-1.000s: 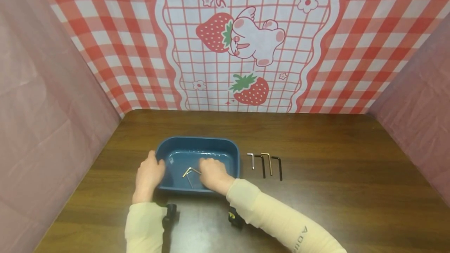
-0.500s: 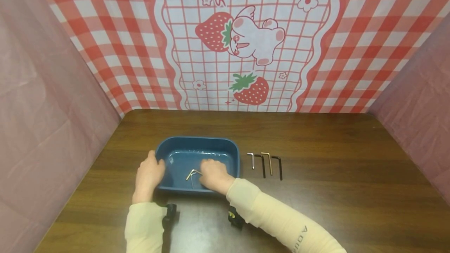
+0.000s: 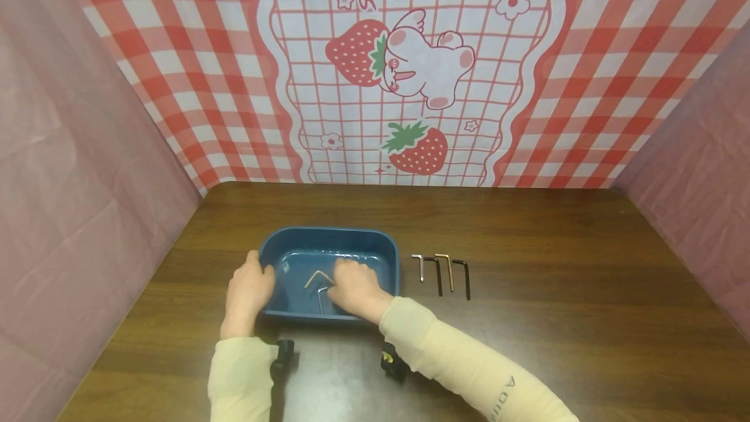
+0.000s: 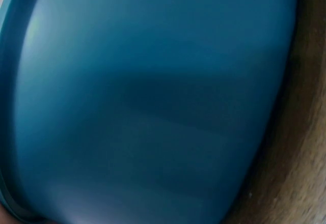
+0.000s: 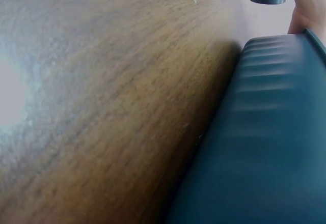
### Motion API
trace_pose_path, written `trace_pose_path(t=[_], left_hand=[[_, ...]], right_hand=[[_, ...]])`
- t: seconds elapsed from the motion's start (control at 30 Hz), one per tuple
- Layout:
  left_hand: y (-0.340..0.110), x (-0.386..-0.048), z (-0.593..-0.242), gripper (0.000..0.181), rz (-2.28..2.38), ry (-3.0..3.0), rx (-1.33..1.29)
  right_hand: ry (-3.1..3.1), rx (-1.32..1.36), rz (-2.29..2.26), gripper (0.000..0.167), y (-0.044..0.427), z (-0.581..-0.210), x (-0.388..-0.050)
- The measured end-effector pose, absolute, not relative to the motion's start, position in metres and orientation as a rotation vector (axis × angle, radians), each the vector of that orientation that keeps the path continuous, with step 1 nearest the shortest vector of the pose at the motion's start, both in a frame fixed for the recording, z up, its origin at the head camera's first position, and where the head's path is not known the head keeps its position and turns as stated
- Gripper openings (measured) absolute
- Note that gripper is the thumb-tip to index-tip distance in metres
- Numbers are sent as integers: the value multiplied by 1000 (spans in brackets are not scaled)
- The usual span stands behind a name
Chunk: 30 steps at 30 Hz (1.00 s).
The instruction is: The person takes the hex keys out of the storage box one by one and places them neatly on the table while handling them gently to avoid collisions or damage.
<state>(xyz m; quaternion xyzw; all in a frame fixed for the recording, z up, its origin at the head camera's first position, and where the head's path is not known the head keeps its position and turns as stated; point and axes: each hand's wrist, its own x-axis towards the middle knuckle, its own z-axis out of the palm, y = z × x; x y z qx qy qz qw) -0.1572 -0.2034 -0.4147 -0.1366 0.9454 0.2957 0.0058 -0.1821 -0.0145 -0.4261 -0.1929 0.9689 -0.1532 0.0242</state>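
Behind everything a red-and-white checked cloth point(image 3: 234, 70) is hanging, its printed strawberries facing us, and below it a brown wooden table point(image 3: 586, 279) is spreading towards us. A pink left curtain point(image 3: 88, 181) and a pink right curtain point(image 3: 703, 161) are flanking both. Left of the table's middle we are seeing a blue tray point(image 3: 328, 238), its long sides running left to right; in the left wrist view its surface is filling most of the space. A cream right sleeve point(image 3: 469, 363) with dark lettering is slanting in from the lower right, and a cream left sleeve point(image 3: 240, 379) is coming up from the bottom edge. The hands are staying apart from each other: the left hand point(image 3: 249, 286) is gripping the tray's left end, while the right hand point(image 3: 359, 292) is curling its fingers inside the tray, pinching one end of a bent brass-coloured hex key point(image 3: 313, 279). Black wrist devices point(image 3: 285, 353) are showing beside both cuffs. On the table, just right of the tray, we are finding four more L-shaped keys standing in a row, from right to left a black key point(image 3: 467, 282), a brass key point(image 3: 450, 273), another black key point(image 3: 439, 279) and a short silver key point(image 3: 422, 269). Inside the tray, near the right hand, a thin silver hex key point(image 3: 320, 302) is lying.
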Motion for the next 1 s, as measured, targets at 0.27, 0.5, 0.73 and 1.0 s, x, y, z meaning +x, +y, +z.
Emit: trace_pose_path(t=[0.27,0.5,0.73,1.0], left_hand=[[-203,-156,-416,47,929,2955,-427],[-203,-156,-417,46,926,2957,-423],[-203,-157,-418,47,923,2956,-427],[-204,-157,-415,48,917,2961,-416]], right_hand=[[3008,-594,-530,16,-11,-424,-184],[2980,-587,-583,19,-6,-420,-182],[2968,-605,-646,17,1,-416,-181],[2973,-626,-717,13,8,-412,-179]])
